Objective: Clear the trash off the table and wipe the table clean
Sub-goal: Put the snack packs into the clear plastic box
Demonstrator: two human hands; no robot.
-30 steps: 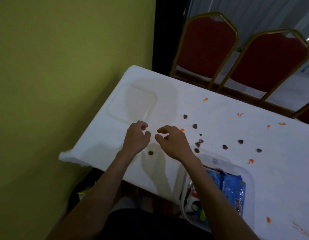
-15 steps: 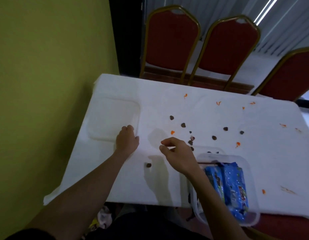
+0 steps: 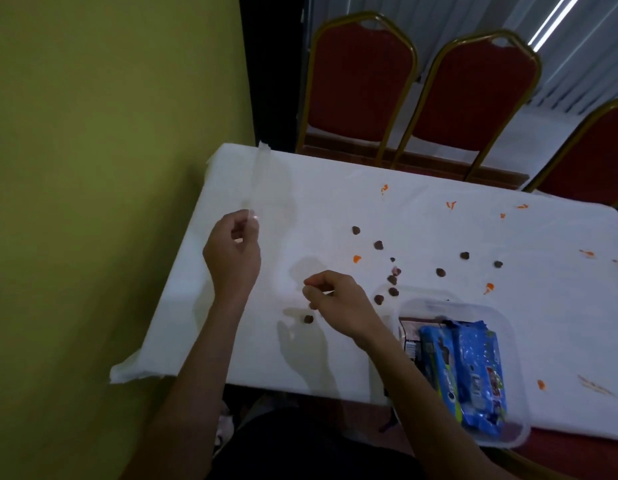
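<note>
1. Yellow-green wall (image 3: pixel 110 133) fills the left side, and the table's left edge runs close along it.
2. A white-covered table (image 3: pixel 439 216) spans the middle of the view.
3. Three red chairs (image 3: pixel 474 91) with gold frames stand along its far edge.
4. A clear plastic container (image 3: pixel 474 306) sits at the near edge, toward the right, and holds two blue snack wrappers side by side.
5. A clear lid (image 3: pixel 255 178) is raised off the cloth near the far left corner. It is seen almost edge-on.
6. The Oreo packet (image 3: pixel 442 372) lies on the left inside the container, with "OREO" readable in white letters near its lower end. The second packet (image 3: pixel 484 368) touches its right side, and its print is too blurred to read.
7. The left hand (image 3: pixel 231 254) has its fingers curled and pinches the lid's lower end.
8. The right hand (image 3: pixel 338 303) hovers near the middle of the near edge with its fingers curled and thumb and forefinger drawn close. Whether it pinches anything cannot be told.
9. Brown crumbs (image 3: pixel 378 244) are scattered mid-table, between the right hand and the far edge.
10. A lone crumb (image 3: pixel 308 319) lies just under the right hand's fingertips.
11. Orange scraps (image 3: pixel 356 259) dot the cloth toward the far and right edges.
</note>
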